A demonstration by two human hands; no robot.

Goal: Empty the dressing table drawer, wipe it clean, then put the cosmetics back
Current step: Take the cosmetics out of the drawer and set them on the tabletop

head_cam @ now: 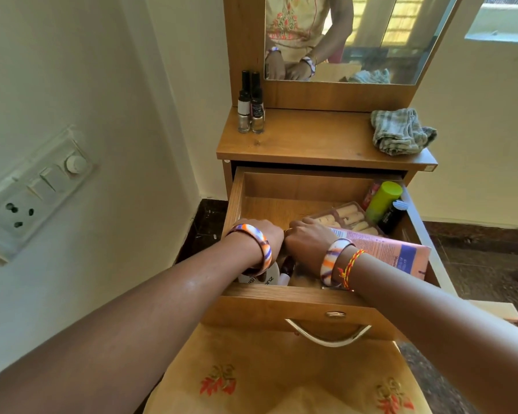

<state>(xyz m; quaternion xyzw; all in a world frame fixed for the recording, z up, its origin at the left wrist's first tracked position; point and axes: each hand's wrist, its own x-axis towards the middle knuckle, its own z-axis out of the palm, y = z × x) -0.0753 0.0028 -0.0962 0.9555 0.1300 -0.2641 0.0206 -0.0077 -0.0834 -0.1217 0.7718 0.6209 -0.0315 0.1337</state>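
Wall switchboard [33,192], mirror [368,37], window [503,19]

place: home bedroom corner | shown by: wooden dressing table [311,141] with mirror [356,40], nail polish bottles [251,115], cosmetics kept in open drawer [281,186], wall switchboard [36,189]

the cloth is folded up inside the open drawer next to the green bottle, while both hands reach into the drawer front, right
Not quite. The head view shows the cloth lying bunched on the dressing table top, at its right end, not inside the drawer. The rest holds: the green bottle is in the open drawer, and the left hand and right hand both reach into its front.
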